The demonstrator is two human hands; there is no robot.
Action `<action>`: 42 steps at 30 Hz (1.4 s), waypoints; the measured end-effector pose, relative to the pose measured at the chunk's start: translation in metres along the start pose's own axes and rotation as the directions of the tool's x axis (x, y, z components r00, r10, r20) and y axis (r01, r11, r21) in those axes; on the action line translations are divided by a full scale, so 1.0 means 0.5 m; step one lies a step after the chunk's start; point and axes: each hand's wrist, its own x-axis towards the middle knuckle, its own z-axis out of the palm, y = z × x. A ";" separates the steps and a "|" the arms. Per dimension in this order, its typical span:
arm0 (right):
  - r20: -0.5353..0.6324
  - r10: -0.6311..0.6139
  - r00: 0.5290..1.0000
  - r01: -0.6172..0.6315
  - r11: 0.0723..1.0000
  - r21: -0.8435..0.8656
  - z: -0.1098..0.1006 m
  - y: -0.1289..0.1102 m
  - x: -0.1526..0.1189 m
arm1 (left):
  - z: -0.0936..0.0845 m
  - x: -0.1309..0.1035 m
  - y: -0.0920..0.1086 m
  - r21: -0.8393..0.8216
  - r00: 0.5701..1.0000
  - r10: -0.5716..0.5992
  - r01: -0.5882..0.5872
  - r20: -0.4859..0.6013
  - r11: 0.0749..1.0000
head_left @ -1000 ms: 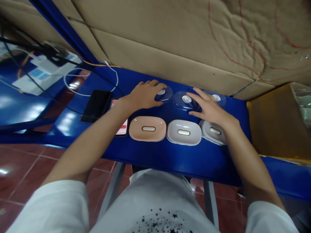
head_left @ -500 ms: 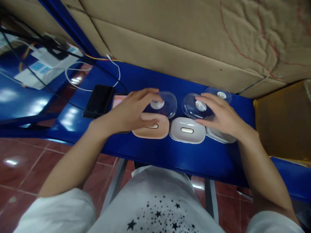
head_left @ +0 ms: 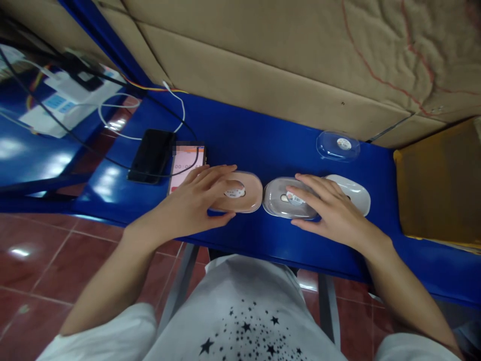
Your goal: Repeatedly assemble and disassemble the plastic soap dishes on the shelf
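So, both hands are busy on the bench (head_left: 240, 128). The left hand (head_left: 188, 206) has its thumb and fingers clamped on a clear lid (head_left: 235, 190), thumb by the near edge, fingertips by the far one. That lid sits over the peach dish (head_left: 251, 193), whose left end is tucked under the palm, with the right end poking out past the fingers.

The right hand (head_left: 334, 210) is doing the same from the other side: gripping a second lid (head_left: 296, 199) over the grey dish (head_left: 275, 200), which sticks out left of the fingertips, just beside the peach one. One finger lies on the lid's round sticker. Under and right of that hand there's a white dish (head_left: 358, 196), partly hidden, with no lid on it. A third lid (head_left: 338, 146) lies farther back, beyond the right hand and well apart from it. A lit phone (head_left: 188, 159) is just beyond the left hand.
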 end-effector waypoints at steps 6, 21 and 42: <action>0.008 0.003 1.000 -0.003 1.000 0.020 0.011 -0.001 0.002 | 0.002 0.002 0.000 -0.045 0.999 -0.013 0.015 0.042 0.999; -0.042 0.030 0.999 -0.030 1.000 -0.005 0.039 -0.004 -0.002 | 0.008 -0.008 -0.015 -0.057 1.000 -0.030 0.030 0.002 0.998; -0.085 0.074 0.994 -0.078 0.996 -0.040 -0.004 0.046 -0.012 | 0.018 0.004 0.035 0.249 0.990 -0.104 0.125 -0.097 0.960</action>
